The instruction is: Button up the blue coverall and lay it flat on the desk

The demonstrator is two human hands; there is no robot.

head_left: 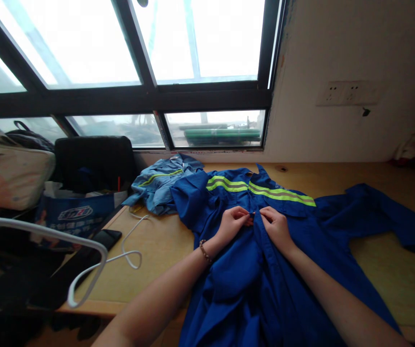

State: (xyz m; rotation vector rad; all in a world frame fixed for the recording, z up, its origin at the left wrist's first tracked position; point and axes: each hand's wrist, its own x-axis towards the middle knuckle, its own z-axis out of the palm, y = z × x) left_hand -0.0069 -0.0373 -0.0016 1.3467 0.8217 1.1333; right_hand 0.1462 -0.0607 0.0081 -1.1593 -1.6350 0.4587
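A dark blue work coverall (229,270) with yellow-and-grey reflective stripes lies spread over the table, its lower part hanging off the near edge. My left hand (232,222) pinches one edge of its front opening just below the chest stripe. Close beside it, my right hand (275,225) pinches the opposite front edge. A small dark bit shows between the fingertips, too small to name. On my left wrist is a beaded bracelet (205,251). One sleeve (391,217) stretches out to the right; the other is bunched at the left.
A folded light blue garment (162,185) lies at the back left of the wooden table (149,260). A black phone (107,238) and a white cable (95,246) are at the left. Beyond stand a blue bag (73,217) and a black chair (94,161), below the window.
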